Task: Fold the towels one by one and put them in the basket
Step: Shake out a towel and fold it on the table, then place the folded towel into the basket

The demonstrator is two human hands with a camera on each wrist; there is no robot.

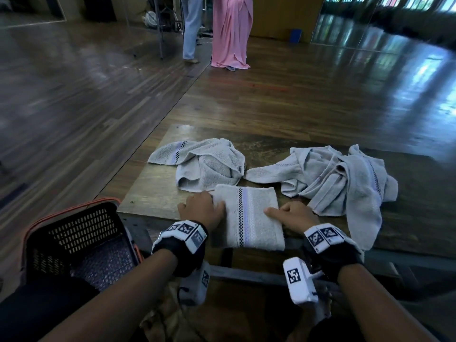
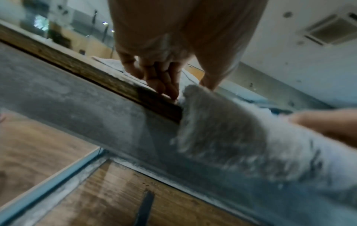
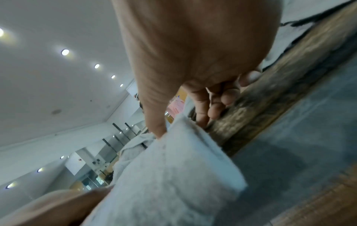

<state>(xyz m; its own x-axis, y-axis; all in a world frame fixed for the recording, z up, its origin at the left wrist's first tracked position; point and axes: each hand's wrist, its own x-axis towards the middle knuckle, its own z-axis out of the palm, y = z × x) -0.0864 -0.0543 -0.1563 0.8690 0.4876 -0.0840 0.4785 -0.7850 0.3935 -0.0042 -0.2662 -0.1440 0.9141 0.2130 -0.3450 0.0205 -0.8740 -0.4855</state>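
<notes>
A glossy wooden floor [image 1: 308,95] surrounds a worn wooden bench [image 1: 153,193] on a grey metal frame; two people stand at the far side of the room, one in pale trousers [image 1: 191,28], one in a long pink garment [image 1: 232,33]. At the bench's near edge lies a folded towel [image 1: 249,215], grey with a checked and lilac stripe, its near end overhanging the edge. The left hand [image 1: 201,209] is at the towel's left side, thumb on top and fingers [image 2: 164,79] curled down against the bench edge beside it; whether they pinch the cloth cannot be told. The right hand [image 1: 293,215] takes the towel's right edge, thumb pressed on top and fingers [image 3: 214,104] curled beside and below the edge, apparently pinching it. Behind the folded towel, a crumpled towel [image 1: 204,164] lies toward the bench's left, and a larger crumpled heap [image 1: 345,178] lies to the right, one end hanging over the near edge. A black mesh basket [image 1: 81,233] with an orange rim stands lower, left of the bench, beside the left forearm.
</notes>
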